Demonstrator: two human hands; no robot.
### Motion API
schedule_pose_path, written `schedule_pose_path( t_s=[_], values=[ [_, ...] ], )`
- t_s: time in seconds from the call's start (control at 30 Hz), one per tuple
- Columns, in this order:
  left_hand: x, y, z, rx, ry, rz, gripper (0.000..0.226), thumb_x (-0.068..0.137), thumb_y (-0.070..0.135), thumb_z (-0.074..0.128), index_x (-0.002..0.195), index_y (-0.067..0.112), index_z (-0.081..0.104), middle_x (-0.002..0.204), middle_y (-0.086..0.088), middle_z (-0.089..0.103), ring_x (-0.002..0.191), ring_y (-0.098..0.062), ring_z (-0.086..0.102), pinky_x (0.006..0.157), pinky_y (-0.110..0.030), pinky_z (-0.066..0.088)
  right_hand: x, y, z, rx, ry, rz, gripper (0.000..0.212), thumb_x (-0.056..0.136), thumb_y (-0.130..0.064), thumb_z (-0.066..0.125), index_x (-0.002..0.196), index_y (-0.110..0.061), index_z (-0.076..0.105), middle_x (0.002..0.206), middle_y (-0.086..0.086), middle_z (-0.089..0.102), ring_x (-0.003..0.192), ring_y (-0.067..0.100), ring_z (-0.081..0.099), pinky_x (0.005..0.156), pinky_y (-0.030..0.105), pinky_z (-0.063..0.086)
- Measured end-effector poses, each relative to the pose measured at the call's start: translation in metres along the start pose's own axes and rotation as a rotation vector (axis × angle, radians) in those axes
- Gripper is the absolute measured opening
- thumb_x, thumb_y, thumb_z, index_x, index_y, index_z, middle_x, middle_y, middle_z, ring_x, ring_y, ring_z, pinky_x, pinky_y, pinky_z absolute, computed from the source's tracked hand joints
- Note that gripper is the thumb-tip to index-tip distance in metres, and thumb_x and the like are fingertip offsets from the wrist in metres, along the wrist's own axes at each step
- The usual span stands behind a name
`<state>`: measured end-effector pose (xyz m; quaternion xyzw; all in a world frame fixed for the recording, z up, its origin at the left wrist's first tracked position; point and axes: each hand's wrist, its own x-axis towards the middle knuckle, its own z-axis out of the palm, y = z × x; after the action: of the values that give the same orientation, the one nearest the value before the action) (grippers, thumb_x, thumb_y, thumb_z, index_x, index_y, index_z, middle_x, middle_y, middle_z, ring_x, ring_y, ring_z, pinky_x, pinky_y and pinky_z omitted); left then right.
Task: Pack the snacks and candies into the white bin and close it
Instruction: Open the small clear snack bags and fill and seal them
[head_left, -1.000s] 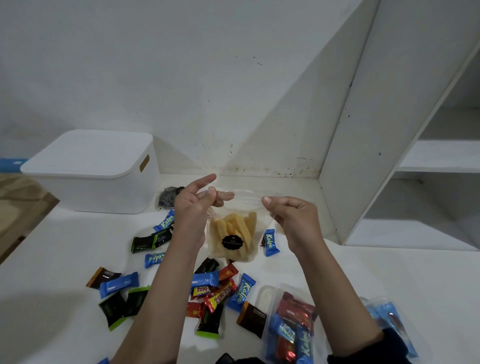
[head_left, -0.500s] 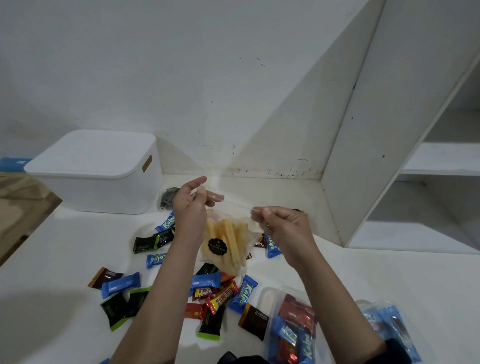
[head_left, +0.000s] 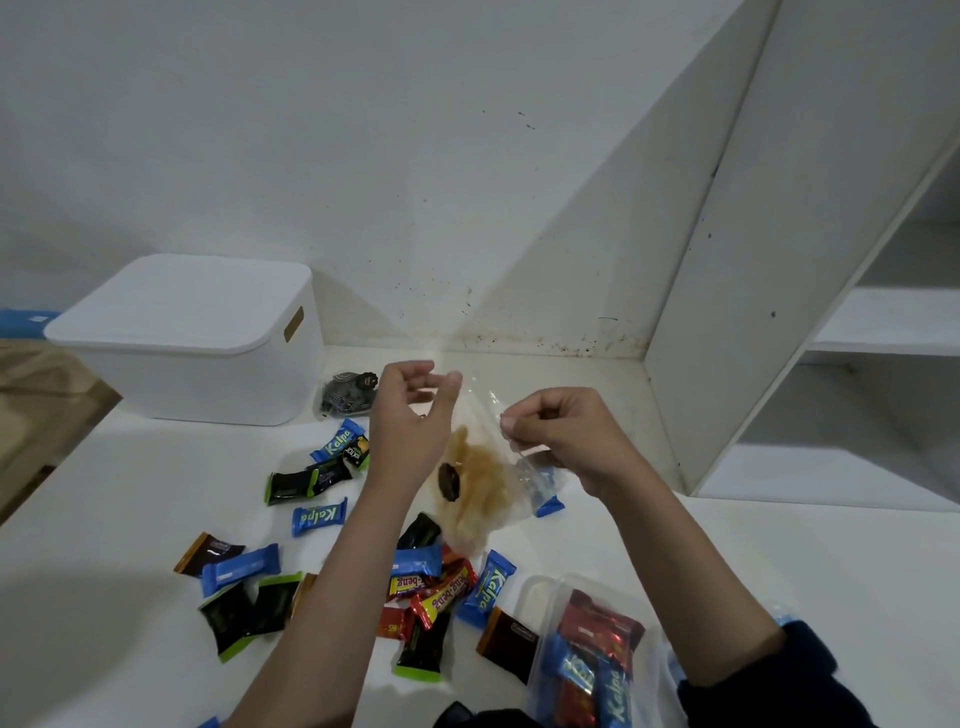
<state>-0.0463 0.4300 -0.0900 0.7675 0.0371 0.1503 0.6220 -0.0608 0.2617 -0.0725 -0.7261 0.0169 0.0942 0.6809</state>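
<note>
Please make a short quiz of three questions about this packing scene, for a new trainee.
1. True or false: the white bin has its lid on.
2. Which hand pinches the top edge of the clear bag of yellow snacks: A) left hand B) right hand
3. Fill in: the small dark packet lies on the table beside the ____.

Key: 1 true; 2 B, the left hand's fingers are spread off the bag; 3 white bin.

Bare forearms and hands (head_left: 410, 421); a dark navy sleeve (head_left: 779, 680) is pushed up the right arm.
</note>
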Motion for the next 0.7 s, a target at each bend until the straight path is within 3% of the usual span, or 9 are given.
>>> schedule_pose_path(
  t_s=[0.07,0.13,0.23,0.37,0.5,0.7],
  values=[
    [-0.003,0.005,0.0,-0.009,-0.034,-0.131,0.028,0.084,0.037,0.066,0.092,0.012,0.059,0.085,-0.003,0.068,0.075,-0.014,0.066,0.062,-0.017,0.051,0.001,0.006,0.002,0.119,0.037,0.072,0.011,0.074,-0.001,0.076,0.069,-0.007,0.069,0.066,0.006,0.068,0.056,0.015,0.062,0.05,0.025,0.048],
    [-0.009,0.01,0.003,-0.081,-0.219,-0.295,0.027,0.085,0.037,0.065,0.083,0.01,0.061,0.077,-0.005,0.071,0.062,-0.012,0.068,0.058,-0.021,0.055,0.002,0.013,0.003,0.179,0.051,0.108,0.013,0.071,-0.001,0.078,0.065,-0.008,0.069,0.07,0.013,0.066,0.058,0.02,0.059,0.056,0.028,0.045],
    [-0.016,0.011,0.009,-0.143,-0.373,-0.365,0.021,0.084,0.028,0.068,0.077,0.008,0.064,0.071,-0.003,0.072,0.06,-0.012,0.069,0.06,-0.024,0.058,0.002,0.02,0.005,0.182,0.025,0.118,0.015,0.07,0.002,0.078,0.063,-0.007,0.068,0.062,0.01,0.063,0.051,0.017,0.053,0.056,0.027,0.043],
    [-0.013,0.006,0.01,-0.174,-0.374,-0.376,0.01,0.086,0.011,0.066,0.077,0.006,0.066,0.063,-0.002,0.07,0.057,-0.01,0.069,0.06,-0.024,0.059,0.004,0.03,0.004,0.245,0.016,0.117,0.009,0.065,-0.003,0.079,0.07,-0.006,0.072,0.062,0.008,0.067,0.054,0.016,0.059,0.055,0.025,0.05],
    [-0.011,0.002,0.009,-0.196,-0.411,-0.386,0.006,0.087,0.004,0.064,0.081,0.005,0.066,0.067,-0.004,0.073,0.062,-0.013,0.072,0.059,-0.022,0.058,0.006,0.04,0.001,0.355,0.023,0.132,0.019,0.063,-0.013,0.075,0.081,-0.004,0.074,0.072,0.011,0.072,0.065,0.019,0.066,0.061,0.025,0.058],
    [-0.013,-0.005,0.008,-0.254,-0.387,-0.394,0.002,0.087,0.002,0.063,0.086,0.0,0.064,0.067,-0.005,0.072,0.061,-0.011,0.071,0.058,-0.019,0.057,0.008,0.048,0.007,0.54,0.016,0.21,0.016,0.066,-0.006,0.07,0.081,-0.002,0.072,0.07,0.009,0.072,0.06,0.015,0.065,0.057,0.023,0.057]
  ],
)
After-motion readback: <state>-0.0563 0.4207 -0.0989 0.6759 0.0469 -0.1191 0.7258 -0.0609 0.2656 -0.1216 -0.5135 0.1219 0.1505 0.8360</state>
